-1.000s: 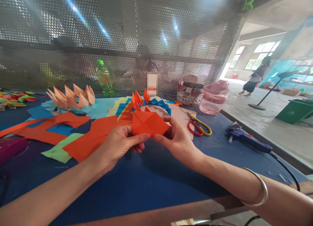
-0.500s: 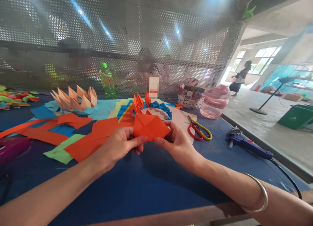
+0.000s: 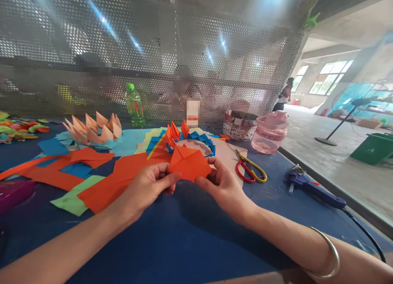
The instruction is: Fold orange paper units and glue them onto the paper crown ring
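Observation:
A folded piece of orange paper (image 3: 189, 163) is held above the blue table, its creases facing me. My left hand (image 3: 158, 178) pinches its left edge between thumb and fingers. At the right corner, my right hand (image 3: 219, 176) grips it the same way, thumb in front. Just behind the paper lies a ring of folded blue paper (image 3: 205, 138) with pointed orange folded pieces (image 3: 173, 132) on its left side; the held paper hides part of it. Orange paper sheets (image 3: 107, 185) and a light green sheet (image 3: 78, 194) lie beside my left forearm.
Scissors (image 3: 251, 169) with red and yellow handles and a blue glue gun (image 3: 316, 188) lie at right. Behind them stand a pink water jug (image 3: 270, 132) and a patterned tub (image 3: 239, 124). A peach folded-paper ring (image 3: 92, 128) and a green bottle (image 3: 134, 106) stand back left.
Both hands still hold the orange paper, which has tilted slightly and sits a little lower in view. The person in the background has walked left, partly behind the perforated screen.

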`<state>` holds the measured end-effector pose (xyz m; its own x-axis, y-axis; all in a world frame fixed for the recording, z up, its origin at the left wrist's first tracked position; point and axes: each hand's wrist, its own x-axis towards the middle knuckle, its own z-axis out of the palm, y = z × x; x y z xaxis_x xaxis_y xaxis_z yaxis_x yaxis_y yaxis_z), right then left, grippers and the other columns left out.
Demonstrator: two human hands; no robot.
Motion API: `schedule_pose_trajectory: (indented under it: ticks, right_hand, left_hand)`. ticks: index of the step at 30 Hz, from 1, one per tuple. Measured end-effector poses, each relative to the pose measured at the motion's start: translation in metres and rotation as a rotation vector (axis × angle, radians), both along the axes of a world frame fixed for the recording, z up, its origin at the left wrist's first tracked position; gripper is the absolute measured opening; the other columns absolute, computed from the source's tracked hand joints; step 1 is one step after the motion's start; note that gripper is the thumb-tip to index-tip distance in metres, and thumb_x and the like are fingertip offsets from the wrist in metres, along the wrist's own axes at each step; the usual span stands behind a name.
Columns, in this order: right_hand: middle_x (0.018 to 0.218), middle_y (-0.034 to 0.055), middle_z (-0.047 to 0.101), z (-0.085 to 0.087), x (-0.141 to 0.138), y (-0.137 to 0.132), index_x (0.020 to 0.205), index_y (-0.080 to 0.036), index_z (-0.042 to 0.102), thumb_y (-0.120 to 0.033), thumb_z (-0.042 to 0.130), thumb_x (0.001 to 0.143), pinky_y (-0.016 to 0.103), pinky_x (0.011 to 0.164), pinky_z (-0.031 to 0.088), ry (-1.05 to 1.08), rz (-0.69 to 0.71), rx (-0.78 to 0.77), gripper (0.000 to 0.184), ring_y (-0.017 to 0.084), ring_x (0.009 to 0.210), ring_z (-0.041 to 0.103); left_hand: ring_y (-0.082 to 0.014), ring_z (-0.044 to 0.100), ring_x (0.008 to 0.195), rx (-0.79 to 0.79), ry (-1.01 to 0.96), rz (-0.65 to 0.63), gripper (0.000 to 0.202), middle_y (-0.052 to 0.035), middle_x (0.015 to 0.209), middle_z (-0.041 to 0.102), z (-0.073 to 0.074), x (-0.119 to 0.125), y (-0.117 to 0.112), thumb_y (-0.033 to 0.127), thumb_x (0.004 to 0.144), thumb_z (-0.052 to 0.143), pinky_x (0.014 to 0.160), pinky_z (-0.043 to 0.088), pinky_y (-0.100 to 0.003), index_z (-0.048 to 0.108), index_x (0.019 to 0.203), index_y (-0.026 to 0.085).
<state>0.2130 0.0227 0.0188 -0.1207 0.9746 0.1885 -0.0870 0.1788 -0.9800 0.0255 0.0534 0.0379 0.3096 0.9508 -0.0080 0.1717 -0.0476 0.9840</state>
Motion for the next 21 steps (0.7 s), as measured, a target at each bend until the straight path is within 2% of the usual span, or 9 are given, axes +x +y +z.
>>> schedule_pose_trajectory:
  ticks: [6,10,16,21]
  right_hand:
    - [0.073,-0.0025,0.061,0.001,-0.0004,-0.0002,0.107,-0.02,0.046,-0.033,0.071,0.077,0.023,0.052,0.032,-0.001,0.01,-0.008,0.041,0.01,0.057,0.047]
    - [0.077,-0.0006,0.063,-0.001,-0.001,0.0012,0.107,-0.02,0.045,-0.031,0.071,0.078,0.023,0.052,0.032,-0.005,0.011,-0.028,0.04,0.01,0.059,0.048]
    - [0.09,0.0017,0.066,-0.0006,-0.0046,0.0002,0.109,-0.019,0.047,-0.026,0.07,0.078,0.023,0.063,0.04,0.059,0.057,-0.061,0.039,0.011,0.071,0.056]
    - [0.092,0.0009,0.065,-0.0002,-0.0073,-0.0027,0.111,-0.02,0.049,-0.024,0.068,0.078,0.022,0.063,0.042,0.02,0.032,-0.057,0.038,0.011,0.073,0.056]
  left_hand:
    - [-0.0109,0.048,0.051,0.024,0.031,0.025,0.036,0.0028,0.053,0.055,0.0008,0.001,0.0008,0.048,0.066,0.073,0.054,0.037,-0.024,0.054,0.06,0.019]
    - [-0.0116,0.049,0.051,0.029,0.056,0.002,0.035,0.0027,0.054,0.055,-0.0025,-0.0019,0.0039,0.049,0.068,0.071,0.054,0.038,-0.024,0.055,0.062,0.019]
    - [-0.0117,0.05,0.053,0.023,0.042,0.04,0.036,0.0034,0.054,0.056,-0.0013,-0.003,0.0032,0.05,0.07,0.07,0.053,0.04,-0.024,0.054,0.064,0.019]
    - [-0.0125,0.052,0.054,0.045,0.043,0.042,0.034,0.0029,0.056,0.057,-0.0002,-0.0029,0.0017,0.049,0.073,0.068,0.053,0.041,-0.024,0.052,0.066,0.019]
